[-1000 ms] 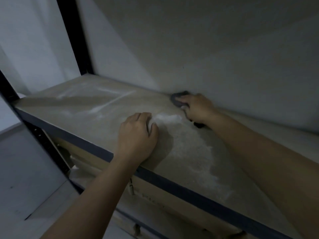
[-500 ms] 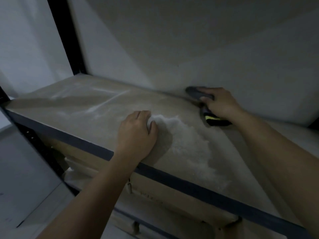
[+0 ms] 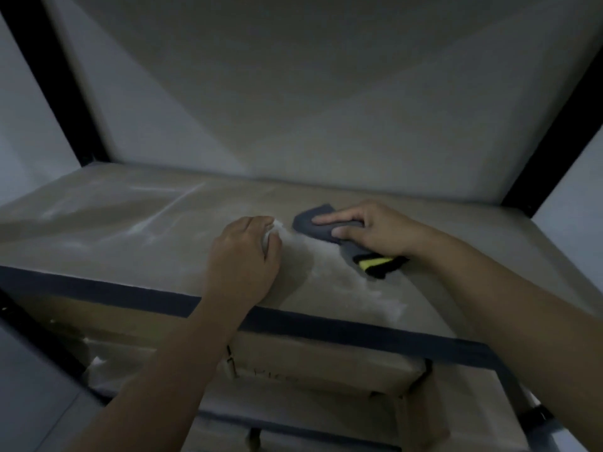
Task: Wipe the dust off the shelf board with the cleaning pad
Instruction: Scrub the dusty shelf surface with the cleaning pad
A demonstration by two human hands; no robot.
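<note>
The tan shelf board (image 3: 107, 230) runs across the view with a dark front edge. White dust (image 3: 329, 275) lies in a patch from the board's middle toward the front edge, with fainter streaks at the left. My right hand (image 3: 372, 228) presses flat on a dark grey cleaning pad (image 3: 313, 225) with a yellow and black tab, just right of the dust patch. My left hand (image 3: 243, 262) rests curled on the board near the front edge, close to the pad's left side, with nothing visibly held.
Black uprights stand at the back left (image 3: 62, 89) and back right (image 3: 554, 132). A pale wall (image 3: 310, 93) closes the back. A cardboard box (image 3: 310, 363) sits on the lower shelf under the board.
My right hand has slid the pad from the back edge forward and leftward, close to my left hand. The view has swung to face the shelf more squarely. My left hand stays put.
</note>
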